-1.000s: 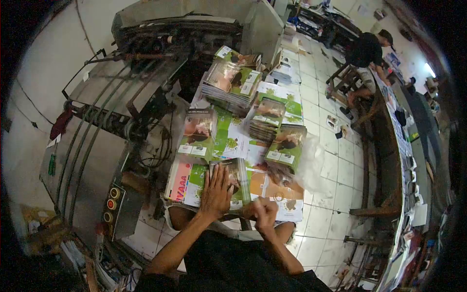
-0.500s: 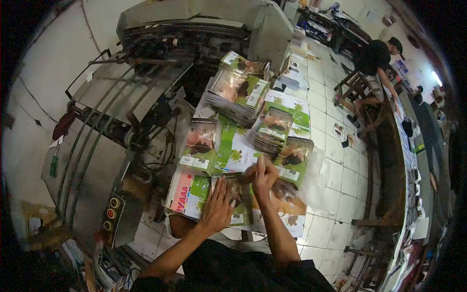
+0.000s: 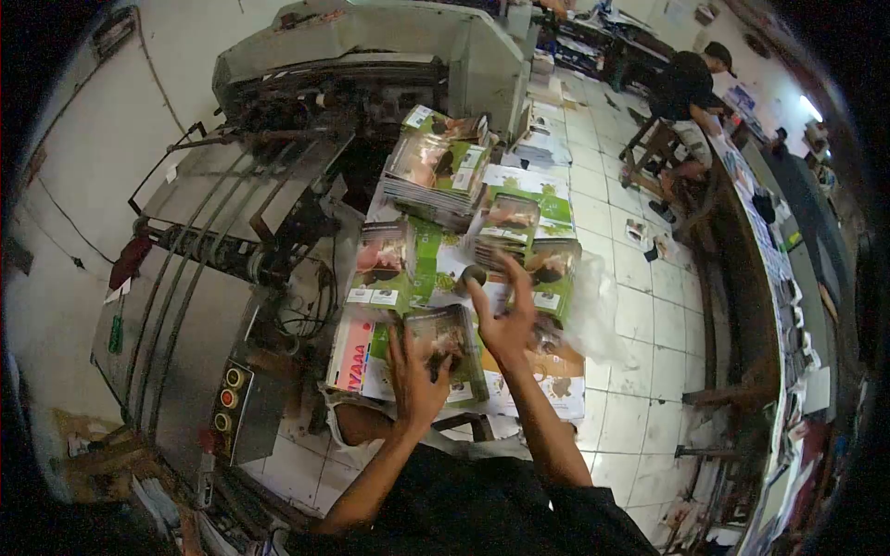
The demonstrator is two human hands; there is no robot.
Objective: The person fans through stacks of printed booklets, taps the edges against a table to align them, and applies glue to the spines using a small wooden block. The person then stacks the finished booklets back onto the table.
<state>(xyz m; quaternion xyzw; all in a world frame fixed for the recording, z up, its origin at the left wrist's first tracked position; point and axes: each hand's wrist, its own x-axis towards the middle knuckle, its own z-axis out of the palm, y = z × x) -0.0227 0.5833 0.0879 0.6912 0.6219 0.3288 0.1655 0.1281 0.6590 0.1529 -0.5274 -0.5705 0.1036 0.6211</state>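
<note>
Spread fingers of my left hand rest at the left side of a small stack of printed brochures, nearest my body. My right hand is raised just right of that stack, with a small dark round object between thumb and fingers; what it is I cannot make out. Other brochure stacks surround them: one at the left, a tall one at the back, one in the middle right and one at the right. All lie on large green and white printed sheets.
A large grey machine stands behind, and a metal feed table with rollers and a button panel at the left. Clear plastic wrap hangs at the right edge. Another person sits at a long bench.
My left fingers have spread at the near stack's left side. My right hand has opened somewhat and turned, showing the dark round object. The whole view has shifted slightly.
</note>
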